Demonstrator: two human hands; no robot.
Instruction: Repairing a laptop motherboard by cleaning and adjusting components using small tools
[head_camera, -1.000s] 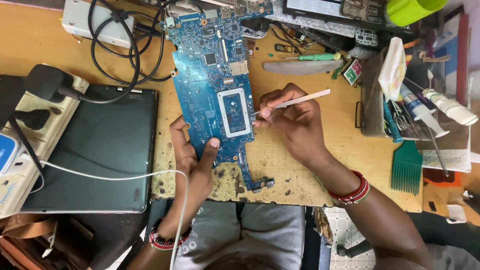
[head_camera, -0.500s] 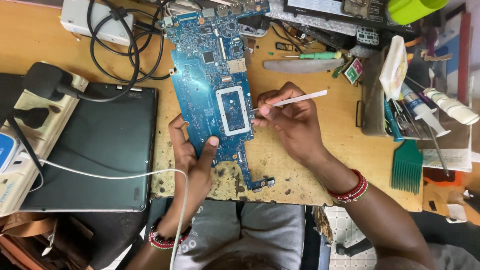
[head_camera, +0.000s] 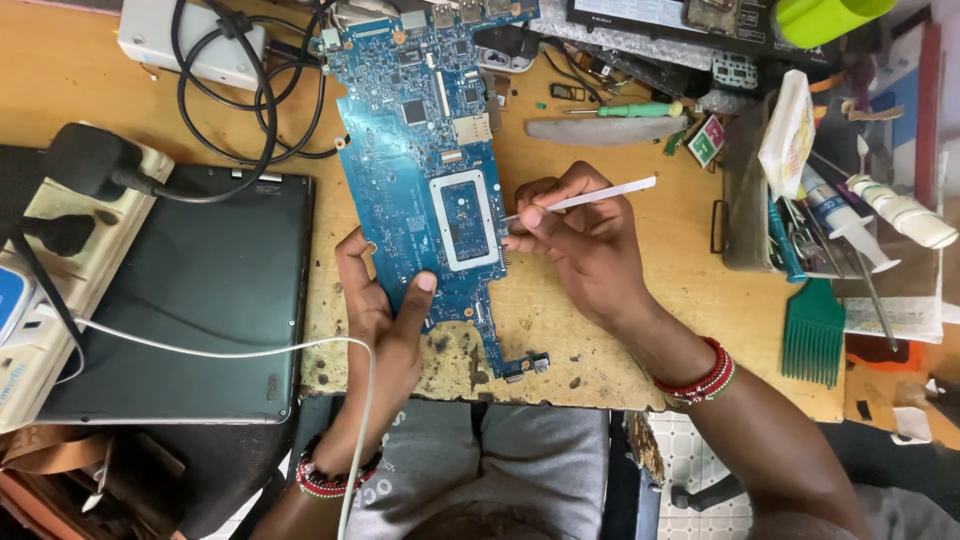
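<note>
A worn wooden counter, chipped along its near edge, carries a blue circuit board lying flat under both grips. Left of the left grip lies a closed black laptop. Beyond the right grip rest a green-handled screwdriver and, further right, a green brush.

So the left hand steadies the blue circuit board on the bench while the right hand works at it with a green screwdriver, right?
Not quite. The right hand holds a thin white stick, not the green screwdriver, which lies untouched farther back. The left hand does steady the blue circuit board, as the head view shows.
</note>
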